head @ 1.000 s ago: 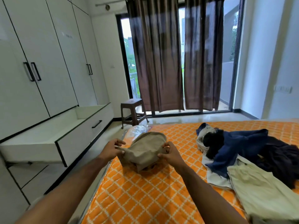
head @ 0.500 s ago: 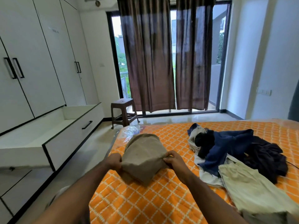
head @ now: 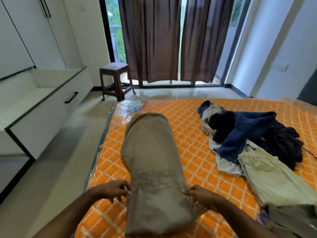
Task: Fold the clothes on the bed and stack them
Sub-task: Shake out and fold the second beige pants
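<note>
Khaki garment now unrolled long over bed, vs bunched earlier; left hand & right hand pinching edges.

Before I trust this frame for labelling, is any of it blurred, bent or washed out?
Head view: left hand fingers smeared by motion; right hand a little sharper; wide-angle lens bows the wardrobe lines; daylight between the curtains is bright, hazy; khaki trousers evenly lit.

Orange bed under clothes
</note>
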